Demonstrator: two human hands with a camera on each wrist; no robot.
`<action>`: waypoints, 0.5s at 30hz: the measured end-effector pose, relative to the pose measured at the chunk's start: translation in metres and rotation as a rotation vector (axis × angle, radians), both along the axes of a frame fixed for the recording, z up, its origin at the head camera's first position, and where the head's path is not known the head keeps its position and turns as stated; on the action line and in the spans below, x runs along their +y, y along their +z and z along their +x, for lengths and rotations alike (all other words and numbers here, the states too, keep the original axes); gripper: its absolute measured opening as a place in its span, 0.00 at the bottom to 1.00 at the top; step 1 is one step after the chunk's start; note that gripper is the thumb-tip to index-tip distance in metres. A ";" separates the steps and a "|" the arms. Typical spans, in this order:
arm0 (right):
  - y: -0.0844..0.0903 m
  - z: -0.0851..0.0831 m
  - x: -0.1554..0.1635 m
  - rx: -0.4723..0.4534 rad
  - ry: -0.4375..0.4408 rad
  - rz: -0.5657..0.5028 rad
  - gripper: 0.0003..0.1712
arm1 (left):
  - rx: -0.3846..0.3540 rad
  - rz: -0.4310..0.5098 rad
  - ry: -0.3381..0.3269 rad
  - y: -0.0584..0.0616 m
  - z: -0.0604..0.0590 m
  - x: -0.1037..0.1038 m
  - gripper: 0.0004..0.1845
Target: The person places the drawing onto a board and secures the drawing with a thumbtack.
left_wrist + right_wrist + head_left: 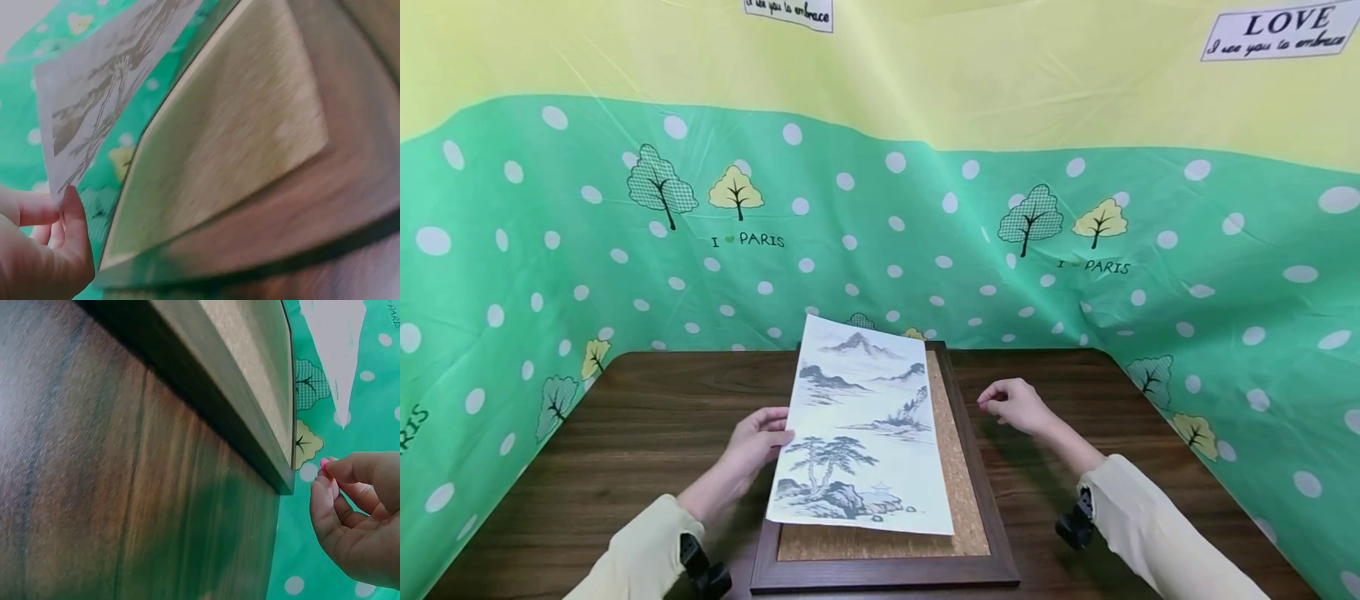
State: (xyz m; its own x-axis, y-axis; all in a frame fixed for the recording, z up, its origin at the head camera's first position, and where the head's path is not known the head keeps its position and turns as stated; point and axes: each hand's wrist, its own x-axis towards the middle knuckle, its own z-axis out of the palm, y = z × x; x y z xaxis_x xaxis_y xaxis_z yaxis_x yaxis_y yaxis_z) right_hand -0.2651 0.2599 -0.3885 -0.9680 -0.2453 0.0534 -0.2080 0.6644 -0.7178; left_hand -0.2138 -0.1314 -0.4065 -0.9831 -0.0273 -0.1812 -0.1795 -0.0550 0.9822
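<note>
A paper sheet (865,425) with an ink landscape of mountains and pine trees lies tilted over a cork board (953,475) set in a dark wooden frame (981,467). My left hand (777,438) pinches the sheet's left edge and lifts that side off the cork. The left wrist view shows the thumb (72,219) against the raised sheet (106,87) above the cork (231,144). My right hand (990,402) hovers just right of the frame, fingertips together. In the right wrist view this hand (325,473) pinches a small pink thing (325,463) beside the frame (206,406).
The frame lies on a dark wood table (625,433). A green dotted cloth (925,250) with trees and "I PARIS" print walls the table at the back and both sides. Bare tabletop stretches left and right of the frame.
</note>
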 end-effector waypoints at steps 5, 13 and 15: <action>0.003 0.000 -0.009 0.011 0.030 -0.003 0.07 | 0.009 -0.006 0.020 -0.005 0.005 0.020 0.18; 0.004 0.000 -0.019 0.004 0.044 -0.012 0.07 | 0.003 -0.059 0.007 -0.009 0.013 0.034 0.19; 0.004 0.000 -0.021 0.002 0.043 -0.012 0.07 | 0.013 -0.065 0.002 -0.012 0.014 0.035 0.19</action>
State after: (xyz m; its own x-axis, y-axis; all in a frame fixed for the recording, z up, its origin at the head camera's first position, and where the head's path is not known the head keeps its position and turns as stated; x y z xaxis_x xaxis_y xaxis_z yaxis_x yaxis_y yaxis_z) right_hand -0.2653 0.2384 -0.3847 -0.9563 -0.2864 0.0583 -0.2378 0.6464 -0.7250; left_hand -0.1999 -0.0964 -0.4186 -0.9853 -0.0406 -0.1660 -0.1665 0.0090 0.9860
